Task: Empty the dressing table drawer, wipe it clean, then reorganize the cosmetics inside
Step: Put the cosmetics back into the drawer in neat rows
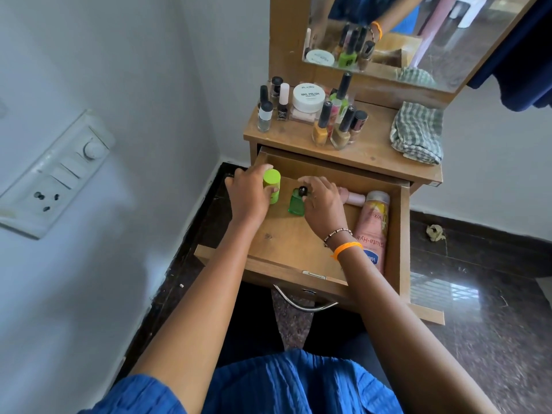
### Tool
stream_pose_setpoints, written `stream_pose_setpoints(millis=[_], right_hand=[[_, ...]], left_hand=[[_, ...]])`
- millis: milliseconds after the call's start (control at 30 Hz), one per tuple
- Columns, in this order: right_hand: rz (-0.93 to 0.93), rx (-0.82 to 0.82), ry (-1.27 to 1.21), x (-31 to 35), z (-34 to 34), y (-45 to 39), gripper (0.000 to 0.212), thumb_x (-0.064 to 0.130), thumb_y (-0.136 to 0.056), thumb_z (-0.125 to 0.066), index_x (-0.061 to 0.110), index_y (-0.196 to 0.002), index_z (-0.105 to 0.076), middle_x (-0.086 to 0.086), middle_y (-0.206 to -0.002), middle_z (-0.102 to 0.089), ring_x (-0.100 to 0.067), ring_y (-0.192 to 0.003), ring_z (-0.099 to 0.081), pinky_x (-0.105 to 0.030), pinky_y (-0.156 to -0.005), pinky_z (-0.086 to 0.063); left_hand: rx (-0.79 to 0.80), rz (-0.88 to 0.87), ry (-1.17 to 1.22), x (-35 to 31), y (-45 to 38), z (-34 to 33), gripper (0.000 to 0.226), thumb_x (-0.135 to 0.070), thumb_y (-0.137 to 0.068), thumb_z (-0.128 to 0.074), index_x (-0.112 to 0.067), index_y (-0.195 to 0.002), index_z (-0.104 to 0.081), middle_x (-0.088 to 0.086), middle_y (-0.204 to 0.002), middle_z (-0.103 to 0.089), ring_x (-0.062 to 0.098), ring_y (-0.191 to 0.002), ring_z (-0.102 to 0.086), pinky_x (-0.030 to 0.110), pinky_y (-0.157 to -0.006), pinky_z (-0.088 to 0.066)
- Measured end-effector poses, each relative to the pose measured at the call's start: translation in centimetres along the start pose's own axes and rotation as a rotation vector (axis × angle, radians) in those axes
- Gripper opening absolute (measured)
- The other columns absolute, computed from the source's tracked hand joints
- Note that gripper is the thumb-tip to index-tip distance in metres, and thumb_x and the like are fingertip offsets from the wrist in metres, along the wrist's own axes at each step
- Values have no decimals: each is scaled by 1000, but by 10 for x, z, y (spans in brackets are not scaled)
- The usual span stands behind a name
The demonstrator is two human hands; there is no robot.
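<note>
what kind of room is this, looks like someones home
Most likely a bedroom or dressing corner in a home. A small wooden dressing table with a mirror stands against the wall, nail polish bottles crowd its top, and its open drawer holds a lotion bottle.

We see a bright, evenly lit room in soft daylight. On the right, the polished dark floor [442, 291] carries a white window-shaped glare, and the mirror [418, 34] at the far end looks hazy and washed. Shadows are faint; a soft one lies inside the open drawer [292, 243] under the arms. The wide lens bends the left wall and its switch panel [56, 174], which looks smeared, as does the near blue cloth.
</note>
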State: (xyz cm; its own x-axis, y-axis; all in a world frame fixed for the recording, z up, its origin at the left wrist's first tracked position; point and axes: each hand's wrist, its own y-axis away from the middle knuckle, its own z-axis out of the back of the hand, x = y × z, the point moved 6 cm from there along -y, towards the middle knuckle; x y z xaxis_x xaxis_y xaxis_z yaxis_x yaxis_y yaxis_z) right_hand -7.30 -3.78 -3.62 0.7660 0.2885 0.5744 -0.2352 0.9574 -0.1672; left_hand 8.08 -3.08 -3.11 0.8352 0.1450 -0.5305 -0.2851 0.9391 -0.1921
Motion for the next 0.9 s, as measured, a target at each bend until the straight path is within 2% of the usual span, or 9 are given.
stream_pose_setpoints(millis=[167, 300, 367, 467, 600, 733, 900], right_hand=[[-18, -25, -19, -6, -5, 1, 33, -2, -80, -55, 9, -112, -59, -11, -112, -60, -32, -99, -50, -28, -84, -32], [-47, -9, -59, -9, -12, 5, 27, 2, -83, -56, 5, -109, -58, -15, -111, -59, -35, -105, -51, -38, -91, -40], [-50, 29, -53, -12, -16, 8, 30, 3, -81, -60, 3, -111, -56, -17, -114, -57, -36, -108, -51, -41, -94, -41], [-95, 71, -55, -17, -19, 8, 38, 1, -80, -62, 4, -116, -54, -17, -116, -56, -35, -104, -54, -37, -89, -42], [-158, 82, -37, -19, -21, 7, 36, 4, -82, -61, 8, -116, -52, -14, -120, -56, -36, -94, -60, -40, -79, -51], [-183, 94, -14, -19, -25, 6, 35, 7, -83, -62, 8, -116, -51, -14, -118, -56, -37, -92, -61, -45, -79, -52], [-221, 110, -19, -23, -27, 5, 35, 5, -82, -62, 4, -116, -50, -17, -114, -59, -38, -94, -60, -42, -80, -51]], left_hand=[[-13, 29, -13, 2, -9, -3, 41, -24, -85, -67, -24, -124, -57, 0, -122, -63, 24, -111, -49, 37, -87, -30], [-22, 32, 16, -1, -18, -8, 43, -20, -85, -67, -23, -126, -57, 1, -128, -56, 24, -115, -48, 36, -93, -33], [-26, 38, 36, 1, -23, -9, 45, -19, -83, -68, -21, -127, -57, 3, -128, -50, 24, -115, -48, 38, -96, -38], [3, 30, 37, 2, -28, -14, 46, -19, -84, -68, -23, -128, -56, 4, -125, -52, 25, -111, -49, 38, -92, -44], [18, 43, 58, 4, -34, -16, 45, -21, -84, -69, -26, -127, -56, 5, -122, -52, 26, -108, -51, 38, -87, -48], [-13, 18, 6, 4, -33, -17, 46, -23, -86, -66, -25, -130, -54, 6, -123, -52, 28, -108, -51, 38, -85, -48], [-44, 39, -50, 3, -32, -16, 52, -28, -85, -67, -19, -132, -48, 6, -129, -51, 28, -113, -51, 38, -87, -47]])
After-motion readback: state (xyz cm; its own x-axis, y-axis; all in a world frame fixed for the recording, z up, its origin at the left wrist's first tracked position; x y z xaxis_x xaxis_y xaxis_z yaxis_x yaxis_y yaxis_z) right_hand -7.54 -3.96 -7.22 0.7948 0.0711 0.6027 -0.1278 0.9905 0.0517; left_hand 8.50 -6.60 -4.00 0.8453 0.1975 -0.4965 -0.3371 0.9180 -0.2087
